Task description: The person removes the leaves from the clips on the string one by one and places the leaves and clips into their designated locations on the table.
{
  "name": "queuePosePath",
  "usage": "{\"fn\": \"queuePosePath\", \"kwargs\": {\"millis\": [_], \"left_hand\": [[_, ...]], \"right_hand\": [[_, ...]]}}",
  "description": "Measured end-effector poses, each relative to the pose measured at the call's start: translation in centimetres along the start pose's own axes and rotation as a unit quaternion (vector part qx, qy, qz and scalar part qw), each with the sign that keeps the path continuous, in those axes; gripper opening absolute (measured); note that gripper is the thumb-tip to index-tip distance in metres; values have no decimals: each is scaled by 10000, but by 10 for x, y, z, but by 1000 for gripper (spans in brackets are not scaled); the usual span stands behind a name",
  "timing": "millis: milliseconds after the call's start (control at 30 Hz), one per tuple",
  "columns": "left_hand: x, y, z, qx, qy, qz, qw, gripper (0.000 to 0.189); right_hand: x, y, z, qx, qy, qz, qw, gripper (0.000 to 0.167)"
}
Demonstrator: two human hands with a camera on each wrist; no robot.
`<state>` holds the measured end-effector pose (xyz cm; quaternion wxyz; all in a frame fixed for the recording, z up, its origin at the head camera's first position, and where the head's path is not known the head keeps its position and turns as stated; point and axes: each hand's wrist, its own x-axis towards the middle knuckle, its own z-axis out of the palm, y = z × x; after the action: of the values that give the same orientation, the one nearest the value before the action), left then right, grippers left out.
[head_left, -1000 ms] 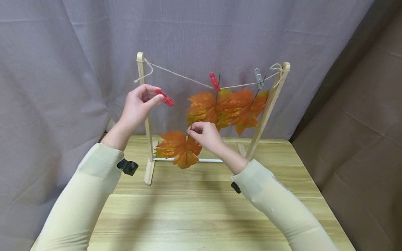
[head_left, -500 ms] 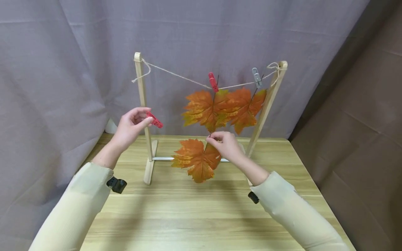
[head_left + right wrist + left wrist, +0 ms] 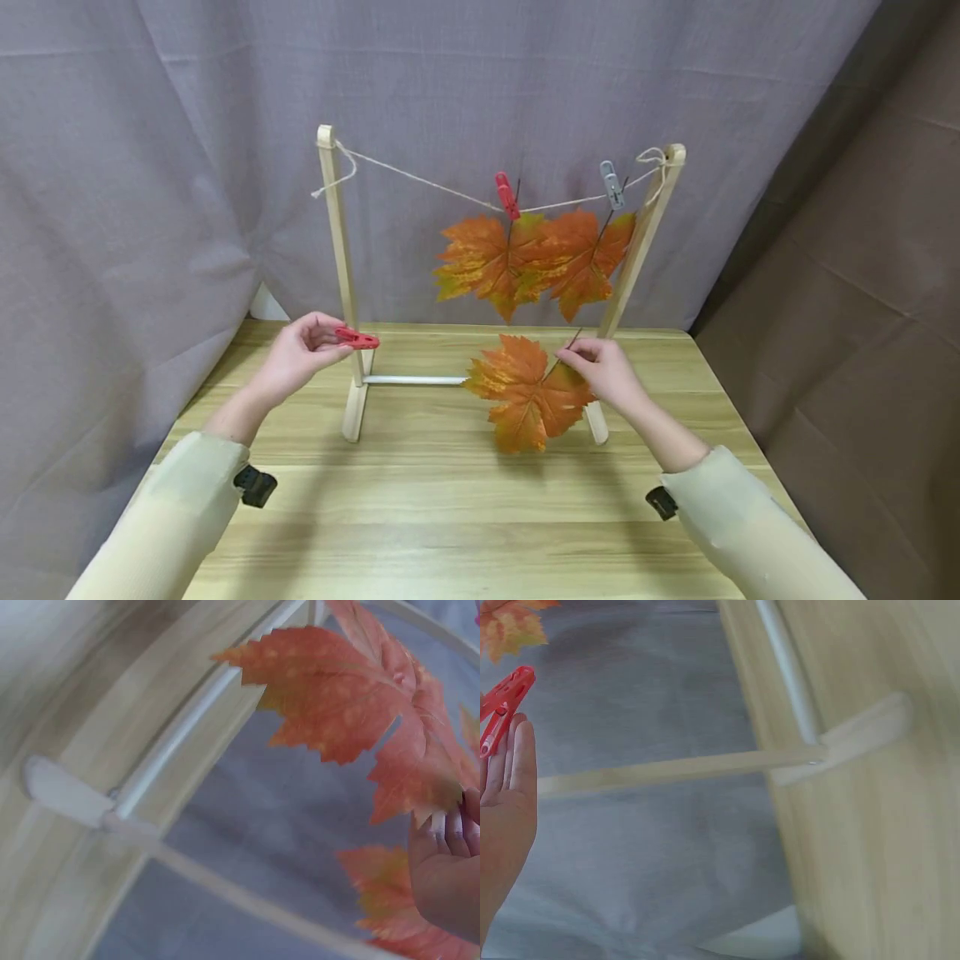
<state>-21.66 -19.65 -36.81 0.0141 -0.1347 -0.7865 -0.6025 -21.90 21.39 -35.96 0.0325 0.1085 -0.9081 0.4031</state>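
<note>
Between thumb and fingers my left hand (image 3: 296, 358) pinches a red clothespin (image 3: 357, 337), beside the rack's left post; the left wrist view shows the same clothespin (image 3: 508, 701) at its left edge. My right hand (image 3: 607, 371) pinches the thin dark stem of an orange maple leaf (image 3: 528, 396), which hangs down in front of the rack's lower right. In the right wrist view this leaf (image 3: 337, 690) spreads out above the fingers. Two more maple leaves hang from the string (image 3: 427, 179), one by a red clothespin (image 3: 507, 196), the other by a grey clothespin (image 3: 612, 185).
The rack has a left wooden post (image 3: 339, 242), a right wooden post (image 3: 641, 242) and a white bar (image 3: 412, 380) low between them. It stands on a wood-grain table (image 3: 420, 517). A grey curtain (image 3: 420, 75) hangs behind, with a brownish one (image 3: 847, 275) on the right.
My left hand has come down with the red clothespin, from near the string to low by the left post. My right hand has moved right and down, carrying the leaf.
</note>
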Motion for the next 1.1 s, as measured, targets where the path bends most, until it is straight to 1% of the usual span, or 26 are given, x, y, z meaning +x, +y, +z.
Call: {"fn": "queuePosePath", "kwargs": {"millis": [100, 167, 267, 333, 467, 633, 800, 933, 967, 1033, 1100], "left_hand": [[-7, -12, -3, 110, -118, -95, 9998, 34], [-13, -21, -5, 201, -201, -203, 9994, 35], [-21, -33, -8, 363, -308, -432, 9979, 37], [-26, -41, -10, 415, -366, -534, 9970, 37], [-38, -60, -12, 444, -496, -665, 9956, 34], [-53, -89, -11, 444, -663, -766, 9939, 30], [-68, -115, -8, 370, -910, -1030, 9898, 30], [-77, -132, -6, 280, -1079, -1232, 9861, 31], [-79, -136, -6, 235, -1079, -1289, 9855, 31], [-82, -142, -6, 220, -1089, -1299, 9853, 33], [-85, -147, -6, 174, -1066, -1336, 9851, 34]], "right_hand": [[-6, 15, -7, 156, -42, 343, 9993, 26], [-10, 26, -11, 325, -129, 680, 9971, 29], [-17, 43, -18, 667, -270, 1123, 9911, 32], [-21, 54, -22, 914, -345, 1350, 9860, 30], [-29, 74, -28, 1125, -498, 1663, 9784, 26], [-40, 103, -33, 1250, -631, 1994, 9699, 24], [-51, 132, -36, 1516, -658, 2303, 9590, 24], [-61, 151, -35, 1730, -634, 2614, 9475, 25], [-63, 156, -35, 1792, -631, 2663, 9450, 25], [-65, 164, -33, 1919, -627, 2728, 9407, 25], [-67, 171, -31, 1964, -624, 2765, 9387, 24]]}}
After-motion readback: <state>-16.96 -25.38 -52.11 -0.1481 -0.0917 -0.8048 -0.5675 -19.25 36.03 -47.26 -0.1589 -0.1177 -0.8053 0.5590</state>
